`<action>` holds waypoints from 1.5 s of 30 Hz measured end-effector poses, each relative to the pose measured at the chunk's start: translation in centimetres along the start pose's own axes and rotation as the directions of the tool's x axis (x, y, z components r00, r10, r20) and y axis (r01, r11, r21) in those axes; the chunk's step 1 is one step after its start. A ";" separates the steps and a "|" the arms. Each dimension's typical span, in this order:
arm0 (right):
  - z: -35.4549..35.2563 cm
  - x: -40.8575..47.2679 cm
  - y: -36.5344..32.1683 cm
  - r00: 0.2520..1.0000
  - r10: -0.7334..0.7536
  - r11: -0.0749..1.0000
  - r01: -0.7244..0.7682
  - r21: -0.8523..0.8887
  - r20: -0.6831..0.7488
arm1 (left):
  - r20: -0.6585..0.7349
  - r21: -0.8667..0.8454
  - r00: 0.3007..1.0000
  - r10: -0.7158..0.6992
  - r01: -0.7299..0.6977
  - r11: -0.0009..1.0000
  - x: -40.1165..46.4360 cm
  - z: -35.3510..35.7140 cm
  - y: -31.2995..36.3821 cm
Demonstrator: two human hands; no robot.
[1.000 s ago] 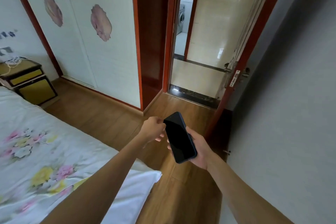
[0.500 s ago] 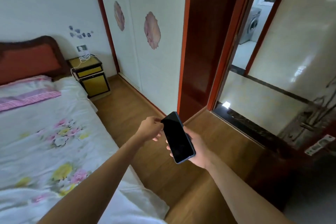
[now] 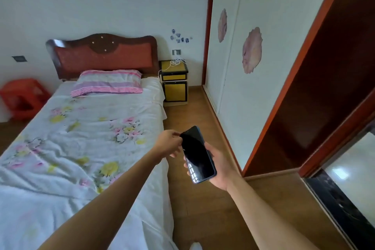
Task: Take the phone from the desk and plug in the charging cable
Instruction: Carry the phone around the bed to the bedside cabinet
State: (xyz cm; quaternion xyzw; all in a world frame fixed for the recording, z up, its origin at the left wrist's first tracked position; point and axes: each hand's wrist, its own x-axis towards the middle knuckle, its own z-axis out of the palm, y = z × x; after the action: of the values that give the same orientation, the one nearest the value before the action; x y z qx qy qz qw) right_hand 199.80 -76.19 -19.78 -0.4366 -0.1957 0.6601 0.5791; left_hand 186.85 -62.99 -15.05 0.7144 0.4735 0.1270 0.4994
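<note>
- Black-screened phone (image 3: 197, 154) lies in the right hand (image 3: 220, 165), gripped by its edges; left hand (image 3: 169, 143) pinches its top corner.
- Rigid, glassy, probably slippery: hold its sides.
- Cable (image 3: 176, 62) on the nightstand (image 3: 174, 82), well beyond the phone.

Soft, dim daylight, no hard shadows. Glare on glossy tiles (image 3: 345, 173) lower right. Wide-angle bending at edges; slight softness overall.

Both bare arms reach forward, right hand (image 3: 220, 165) cupped palm-up, left hand (image 3: 169, 143) pinching beside it.
</note>
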 end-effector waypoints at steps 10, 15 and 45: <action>-5.1 17.8 -11.0 0.993 0.119 0.993 -0.119 -0.018 -0.002 | -0.055 -0.060 0.998 -0.039 0.036 0.998 19.3 -2.7 2.9; -6.3 25.8 -16.8 0.995 0.101 0.995 -0.101 0.009 0.018 | -0.086 -0.040 0.996 -0.032 0.028 0.999 28.3 -5.2 6.7; -13.8 81.8 -43.8 0.956 0.226 0.972 -0.211 -0.101 0.187 | -0.276 -0.120 0.941 -0.198 0.171 0.978 83.8 -20.9 14.5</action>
State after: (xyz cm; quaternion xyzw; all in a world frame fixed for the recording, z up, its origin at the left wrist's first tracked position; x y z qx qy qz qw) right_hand 241.11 7.96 -22.39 -0.4109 -0.2288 0.7516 0.4624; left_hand 224.68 16.02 -17.53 0.6167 0.5989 0.2038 0.4685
